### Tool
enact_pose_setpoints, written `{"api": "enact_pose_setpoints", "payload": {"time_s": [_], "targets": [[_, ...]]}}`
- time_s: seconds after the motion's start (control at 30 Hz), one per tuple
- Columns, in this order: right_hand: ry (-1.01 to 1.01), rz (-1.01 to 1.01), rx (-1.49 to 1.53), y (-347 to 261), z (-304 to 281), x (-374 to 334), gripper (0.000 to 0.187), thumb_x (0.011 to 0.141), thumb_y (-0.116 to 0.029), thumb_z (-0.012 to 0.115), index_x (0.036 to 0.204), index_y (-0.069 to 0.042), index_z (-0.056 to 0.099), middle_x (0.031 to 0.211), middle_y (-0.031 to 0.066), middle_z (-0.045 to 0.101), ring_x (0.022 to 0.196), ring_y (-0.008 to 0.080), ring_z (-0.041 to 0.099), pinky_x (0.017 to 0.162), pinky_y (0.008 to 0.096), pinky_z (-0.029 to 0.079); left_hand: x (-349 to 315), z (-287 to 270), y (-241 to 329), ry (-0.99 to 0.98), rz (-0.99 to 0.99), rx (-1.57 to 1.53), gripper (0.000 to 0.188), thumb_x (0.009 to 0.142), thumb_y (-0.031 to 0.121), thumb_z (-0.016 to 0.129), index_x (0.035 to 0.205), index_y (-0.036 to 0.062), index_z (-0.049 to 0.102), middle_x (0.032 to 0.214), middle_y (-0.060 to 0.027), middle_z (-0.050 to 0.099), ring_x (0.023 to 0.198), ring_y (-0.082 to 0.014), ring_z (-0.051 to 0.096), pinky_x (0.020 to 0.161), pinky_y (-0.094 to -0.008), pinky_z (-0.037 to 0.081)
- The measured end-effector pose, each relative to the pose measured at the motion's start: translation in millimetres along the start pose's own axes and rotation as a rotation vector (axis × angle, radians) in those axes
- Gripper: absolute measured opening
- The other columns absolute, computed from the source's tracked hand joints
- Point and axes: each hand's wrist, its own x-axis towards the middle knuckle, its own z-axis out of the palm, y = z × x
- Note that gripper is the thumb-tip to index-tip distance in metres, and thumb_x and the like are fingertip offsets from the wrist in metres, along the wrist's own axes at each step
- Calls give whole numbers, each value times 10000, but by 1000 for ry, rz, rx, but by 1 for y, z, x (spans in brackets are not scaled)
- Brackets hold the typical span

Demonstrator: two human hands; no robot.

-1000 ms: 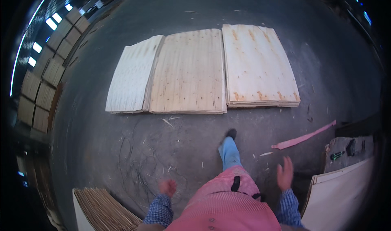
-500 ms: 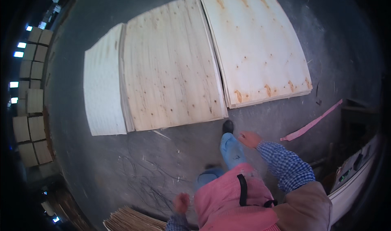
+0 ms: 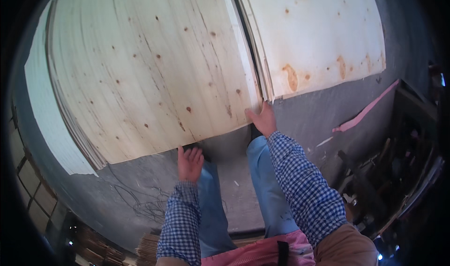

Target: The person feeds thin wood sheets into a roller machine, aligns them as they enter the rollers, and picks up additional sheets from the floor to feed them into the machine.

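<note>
In front of me lies a large pale wood veneer sheet with dark knots, on top of a low stack. My left hand is at its front edge, palm turned up and fingers apart, holding nothing. My right hand touches the sheet's near right corner, thumb spread over the top and fingers by the gap; whether any finger is under the sheet is hidden. Right of the gap is another stack of veneer sheets with brown stains. A whiter sheet sticks out at the left side.
A pink strip lies on the grey floor at the right, near a dark frame with scraps. Tangled thin strands are on the floor at the left. More veneer is stacked behind my legs.
I have come up to the middle stack and bent over it. Both hands have moved forward from beside my body to the sheet's front edge, the right one onto its corner.
</note>
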Motion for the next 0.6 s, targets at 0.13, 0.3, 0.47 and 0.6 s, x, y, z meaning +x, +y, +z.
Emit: {"api": "enact_pose_setpoints", "payload": {"time_s": [0.13,0.3,0.47,0.6], "targets": [[-25,84,51,-34,-21,-24,638,785,-384,747,1205,59,561,1108,262,639,1030,364,623,875,410,491,26,18,13,4,-22,-94,780,890,568,605,1385,13,370,1371,-142,449,1271,-283,434,1047,-402,366],[-168,109,365,-56,-47,-47,451,809,-385,759,1011,14,703,949,148,722,840,218,690,761,345,527,23,27,12,31,-51,-162,782,847,581,654,1344,25,420,1356,-123,459,1242,-267,446,1059,-401,365],[-372,192,600,-77,-70,-12,464,829,-340,759,1095,28,664,1033,100,700,927,158,651,842,304,508,14,19,18,-13,-92,-245,779,817,553,705,1302,3,442,1323,-136,474,1205,-284,473,1008,-398,428],[-234,215,619,-74,-40,21,505,854,-265,745,1211,38,557,1103,98,666,996,159,635,886,292,503,16,15,22,-49,-131,-219,768,820,549,706,1274,-17,455,1297,-147,503,1171,-297,513,945,-375,476]]}}
